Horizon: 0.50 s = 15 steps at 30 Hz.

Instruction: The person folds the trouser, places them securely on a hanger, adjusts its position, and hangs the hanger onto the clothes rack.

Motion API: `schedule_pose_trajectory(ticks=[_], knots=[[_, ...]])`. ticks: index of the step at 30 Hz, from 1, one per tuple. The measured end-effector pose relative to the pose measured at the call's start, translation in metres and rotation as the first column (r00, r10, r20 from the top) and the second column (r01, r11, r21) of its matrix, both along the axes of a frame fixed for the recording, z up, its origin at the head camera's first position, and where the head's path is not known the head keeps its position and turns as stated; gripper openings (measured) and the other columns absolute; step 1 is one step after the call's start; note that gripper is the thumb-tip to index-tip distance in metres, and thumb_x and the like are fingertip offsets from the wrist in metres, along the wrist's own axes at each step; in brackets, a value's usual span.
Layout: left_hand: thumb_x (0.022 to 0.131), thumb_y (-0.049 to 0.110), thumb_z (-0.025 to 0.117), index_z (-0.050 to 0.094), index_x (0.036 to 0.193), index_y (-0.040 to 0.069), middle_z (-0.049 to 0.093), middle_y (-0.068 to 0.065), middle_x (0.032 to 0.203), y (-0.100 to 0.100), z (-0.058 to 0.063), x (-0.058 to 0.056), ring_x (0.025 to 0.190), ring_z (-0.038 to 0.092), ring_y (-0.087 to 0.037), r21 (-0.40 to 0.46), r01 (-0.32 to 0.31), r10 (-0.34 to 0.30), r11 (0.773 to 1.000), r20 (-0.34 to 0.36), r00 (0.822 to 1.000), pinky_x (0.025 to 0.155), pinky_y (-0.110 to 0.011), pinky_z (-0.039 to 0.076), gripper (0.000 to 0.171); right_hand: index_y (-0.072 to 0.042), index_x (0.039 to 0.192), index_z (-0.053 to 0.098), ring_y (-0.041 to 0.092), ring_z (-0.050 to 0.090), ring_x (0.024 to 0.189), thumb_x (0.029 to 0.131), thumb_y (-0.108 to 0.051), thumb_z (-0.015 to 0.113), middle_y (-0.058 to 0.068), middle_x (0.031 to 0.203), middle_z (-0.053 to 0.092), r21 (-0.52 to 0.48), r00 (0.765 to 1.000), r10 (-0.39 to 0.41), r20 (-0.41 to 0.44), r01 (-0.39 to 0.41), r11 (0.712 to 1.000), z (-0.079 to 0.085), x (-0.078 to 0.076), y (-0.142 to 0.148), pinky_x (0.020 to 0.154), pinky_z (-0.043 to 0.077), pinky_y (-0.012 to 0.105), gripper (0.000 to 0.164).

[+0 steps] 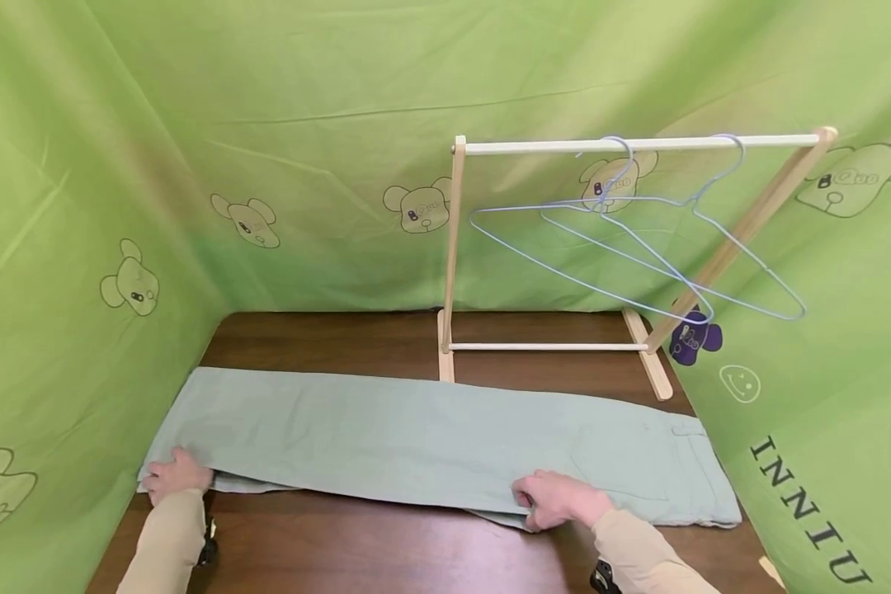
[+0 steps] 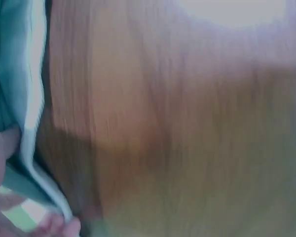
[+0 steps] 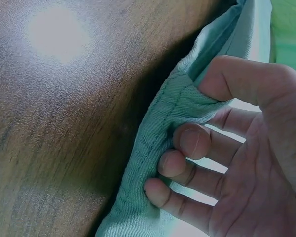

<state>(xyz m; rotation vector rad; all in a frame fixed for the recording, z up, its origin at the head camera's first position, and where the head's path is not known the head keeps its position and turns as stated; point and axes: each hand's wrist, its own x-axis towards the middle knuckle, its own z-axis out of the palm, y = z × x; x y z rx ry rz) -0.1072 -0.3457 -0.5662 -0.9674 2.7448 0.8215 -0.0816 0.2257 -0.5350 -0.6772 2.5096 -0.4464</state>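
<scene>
A pair of pale green trousers (image 1: 386, 437) lies folded lengthwise across the table, its waistband with belt loops at the right and its leg ends at the left. My left hand (image 1: 178, 476) grips the near corner by the leg ends. In the left wrist view, the thumb and fingertips (image 2: 71, 227) are at the cloth's edge, partly cut off by the frame. Farther right, my right hand (image 1: 557, 498) holds the near edge short of the pocket. The right wrist view shows its thumb and curled fingers (image 3: 192, 143) pinching a seamed layer of cloth.
Behind the trousers, a wooden rack (image 1: 451, 247) stands on the brown table (image 1: 327, 338). Two lilac wire hangers (image 1: 586, 285) hang from its top bar. Green printed cloth (image 1: 312, 99) walls the table at the back and both sides.
</scene>
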Motion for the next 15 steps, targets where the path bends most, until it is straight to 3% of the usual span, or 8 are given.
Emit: schedule_pose_trajectory(ticks=[2,4,6,8,11,15], knots=[[0.094,0.010,0.039,0.031,0.128,-0.017,0.029,-0.053,0.130,-0.007,0.003,0.002,0.122,0.031,-0.072,-0.063,0.090,-0.090,0.994,-0.004,0.996,0.097,-0.073,0.040,0.044,-0.020,0.073,0.049,0.008,0.039,0.061,0.065,-0.011,0.076,-0.009,0.067,0.045,-0.015,1.000,-0.002,0.007,0.002,1.000,-0.001,0.000,0.000,0.057,0.035,0.024,0.030],[0.091,0.004,0.046,0.039,0.117,-0.016,0.041,-0.050,0.119,-0.012,0.004,0.003,0.110,0.042,-0.069,-0.145,0.219,-0.221,0.965,0.007,0.975,0.084,-0.072,0.047,0.034,-0.019,0.073,0.050,0.007,0.039,0.060,0.064,-0.010,0.076,-0.009,0.067,0.045,-0.022,1.000,-0.008,0.015,0.008,1.000,-0.001,0.000,0.001,0.057,0.036,0.023,0.029],[0.089,-0.001,0.052,0.044,0.111,-0.016,0.049,-0.045,0.113,-0.015,0.004,0.004,0.104,0.048,-0.066,-0.193,0.305,-0.308,0.933,0.013,0.951,0.077,-0.070,0.050,0.028,-0.018,0.073,0.050,0.008,0.040,0.060,0.064,-0.009,0.076,-0.009,0.067,0.045,-0.020,1.000,-0.017,0.024,0.017,1.000,-0.001,0.000,0.001,0.057,0.036,0.023,0.029],[0.093,-0.003,0.049,0.047,0.106,-0.016,0.054,-0.043,0.107,-0.015,0.005,0.004,0.100,0.052,-0.063,-0.234,0.368,-0.372,0.900,0.027,0.928,0.073,-0.068,0.051,0.019,-0.018,0.073,0.050,0.008,0.040,0.061,0.063,-0.008,0.076,-0.009,0.067,0.044,-0.018,0.999,-0.027,0.032,0.027,0.999,-0.001,-0.001,0.001,0.057,0.036,0.023,0.029],[0.097,-0.006,0.037,0.048,0.101,-0.017,0.056,-0.043,0.103,-0.014,0.007,0.004,0.100,0.053,-0.061,-0.269,0.409,-0.413,0.872,0.044,0.910,0.073,-0.067,0.052,0.016,-0.017,0.072,0.049,0.008,0.039,0.061,0.063,-0.007,0.076,-0.009,0.067,0.044,-0.006,0.998,-0.048,0.050,0.048,0.999,-0.002,0.000,0.002,0.057,0.035,0.023,0.030],[0.097,-0.008,0.031,0.048,0.099,-0.019,0.056,-0.044,0.100,-0.012,0.008,0.006,0.100,0.054,-0.061,-0.303,0.393,-0.398,0.868,0.049,0.916,0.073,-0.068,0.052,0.020,-0.016,0.072,0.050,0.010,0.039,0.063,0.062,-0.005,0.076,-0.008,0.067,0.043,0.022,0.994,-0.081,0.070,0.079,0.997,-0.002,0.002,0.001,0.058,0.034,0.024,0.030]])
